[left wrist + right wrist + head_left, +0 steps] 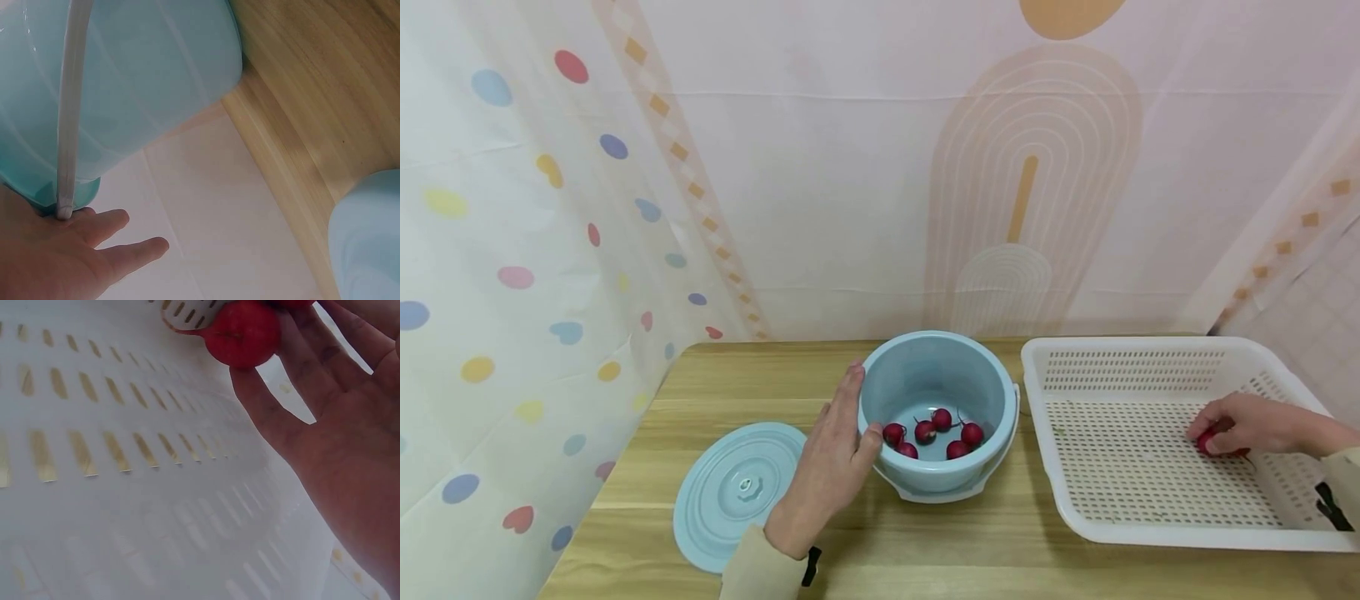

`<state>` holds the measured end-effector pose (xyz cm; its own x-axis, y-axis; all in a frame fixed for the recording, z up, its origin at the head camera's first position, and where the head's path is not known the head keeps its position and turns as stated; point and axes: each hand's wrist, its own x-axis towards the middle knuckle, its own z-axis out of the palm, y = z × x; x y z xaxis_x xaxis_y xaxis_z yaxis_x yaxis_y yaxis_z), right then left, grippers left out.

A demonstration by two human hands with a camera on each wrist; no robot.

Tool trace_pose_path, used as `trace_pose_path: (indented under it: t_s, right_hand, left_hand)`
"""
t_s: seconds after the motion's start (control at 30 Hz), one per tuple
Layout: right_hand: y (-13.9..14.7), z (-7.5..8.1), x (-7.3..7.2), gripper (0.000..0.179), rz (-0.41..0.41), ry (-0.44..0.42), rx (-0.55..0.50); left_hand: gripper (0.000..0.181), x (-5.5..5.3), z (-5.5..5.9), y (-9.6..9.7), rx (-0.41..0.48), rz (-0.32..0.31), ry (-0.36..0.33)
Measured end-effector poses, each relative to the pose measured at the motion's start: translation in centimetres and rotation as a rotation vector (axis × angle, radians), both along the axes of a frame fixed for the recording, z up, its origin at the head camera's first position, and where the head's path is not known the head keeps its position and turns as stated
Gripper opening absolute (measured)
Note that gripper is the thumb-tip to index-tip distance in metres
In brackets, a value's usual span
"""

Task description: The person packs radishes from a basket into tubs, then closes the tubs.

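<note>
My left hand (831,450) rests against the left side of a light blue bucket (936,479), its thumb at the rim and its fingers fairly straight. Several red radishes (925,432) lie on the bucket's bottom. A white handle (70,112) hangs down the bucket's side, close to that hand in the left wrist view. Over at the right, my right hand (1258,425) is down in a white basket (1150,533), fingers round a radish (242,334) with a thin root. Another radish (292,302) shows beside it at the top edge of the right wrist view, partly hidden by the fingers.
A round light blue lid (715,500) lies on the wooden table (970,550), left of the bucket. The basket stands right of the bucket, with raised perforated walls. A patterned curtain (812,208) hangs behind the table.
</note>
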<state>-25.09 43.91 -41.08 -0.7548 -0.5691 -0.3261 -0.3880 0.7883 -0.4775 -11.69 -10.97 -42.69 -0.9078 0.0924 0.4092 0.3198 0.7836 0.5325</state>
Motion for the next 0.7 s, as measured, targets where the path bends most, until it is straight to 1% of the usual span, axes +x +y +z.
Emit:
trace_pose_path:
  t_s: [0.13, 0.23, 0.33, 0.5, 0.7]
  right_hand:
    - [-0.3, 0.4, 0.0, 0.019, -0.029, 0.029, 0.019]
    - [-0.4, 0.9, 0.1, 0.021, -0.020, 0.069, 0.010]
    - [-0.6, 1.6, 0.2, 0.023, -0.013, 0.085, -0.013]
    - [-1.0, 2.7, 0.5, 0.024, -0.018, 0.087, -0.078]
    - [-1.3, 3.4, 0.8, 0.020, 0.018, 0.121, -0.196]
  left_hand:
    - [0.073, 0.0, 0.0, 0.0, -0.006, 0.003, 0.001]
    - [0.073, 0.0, 0.0, 0.0, -0.008, 0.003, 0.004]
    - [0.073, 0.0, 0.0, 0.1, -0.007, 0.003, 0.006]
    - [0.073, 0.0, 0.0, 0.1, -0.002, 0.001, 0.009]
    - [0.073, 0.0, 0.1, 0.1, 0.009, -0.002, -0.001]
